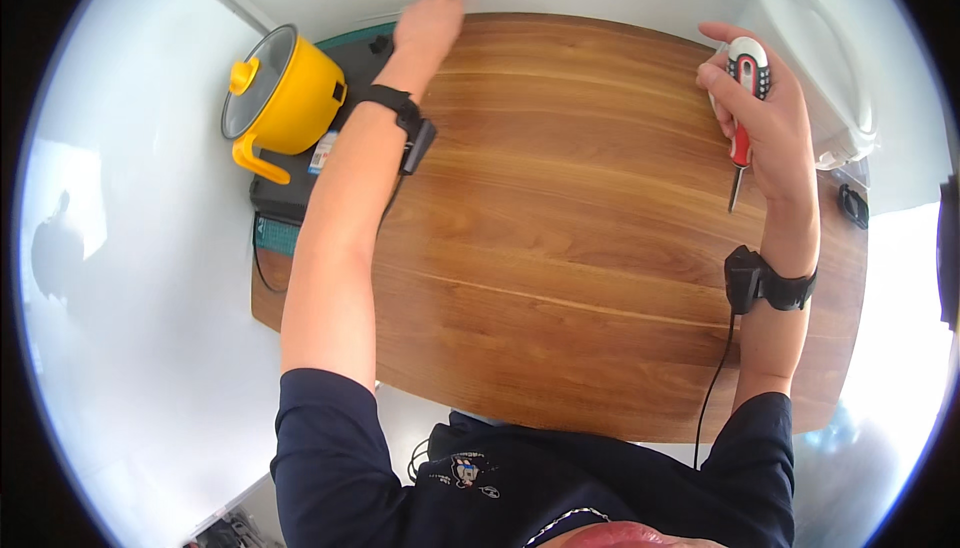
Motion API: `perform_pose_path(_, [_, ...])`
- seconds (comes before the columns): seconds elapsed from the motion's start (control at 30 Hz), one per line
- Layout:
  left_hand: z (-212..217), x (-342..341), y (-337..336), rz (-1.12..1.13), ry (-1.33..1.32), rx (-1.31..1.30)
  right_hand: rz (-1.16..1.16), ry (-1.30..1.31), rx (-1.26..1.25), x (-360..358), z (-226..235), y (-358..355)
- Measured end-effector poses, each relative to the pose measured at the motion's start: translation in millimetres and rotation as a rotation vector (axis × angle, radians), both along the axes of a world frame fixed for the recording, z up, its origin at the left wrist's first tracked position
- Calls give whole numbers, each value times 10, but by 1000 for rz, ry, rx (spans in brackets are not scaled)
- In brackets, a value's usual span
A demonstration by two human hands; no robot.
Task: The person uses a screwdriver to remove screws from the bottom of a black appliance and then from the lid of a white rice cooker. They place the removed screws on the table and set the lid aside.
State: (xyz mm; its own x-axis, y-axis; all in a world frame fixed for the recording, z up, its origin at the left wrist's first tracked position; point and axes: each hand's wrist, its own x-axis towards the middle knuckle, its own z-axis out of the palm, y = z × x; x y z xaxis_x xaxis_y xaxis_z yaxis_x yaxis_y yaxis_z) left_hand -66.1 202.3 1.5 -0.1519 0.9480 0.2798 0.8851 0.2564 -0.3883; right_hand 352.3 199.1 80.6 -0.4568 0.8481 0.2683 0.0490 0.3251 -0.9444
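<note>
My right hand [768, 113] is raised over the right side of the wooden table [560, 248] and grips a screwdriver [744, 98] with a red and white handle, its metal tip pointing down toward me. My left hand [430, 23] reaches to the far edge of the table, fingers lying on the rim near the wall; it holds nothing that I can see. Both wrists carry black bands with a cable.
A yellow pot [282, 98] with a glass lid stands at the far left on a dark device [300, 183] over a green mat. A white rice-cooker-like appliance [815, 68] sits at the far right corner. A small black object [853, 206] lies beside it.
</note>
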Motion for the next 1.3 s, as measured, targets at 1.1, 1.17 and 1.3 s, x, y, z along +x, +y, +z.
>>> perform_pose_path(1.1, [955,2724,48,-924,-499,191,260,279,54,529,521,-290])
perform_pose_path(1.17, [994,3053,220,-1115,-624,348,228,364,183,828,683,-320])
perform_pose_path(1.3, [847,3661,455,-1015,-524,415,169,646,264,1489,708,-73])
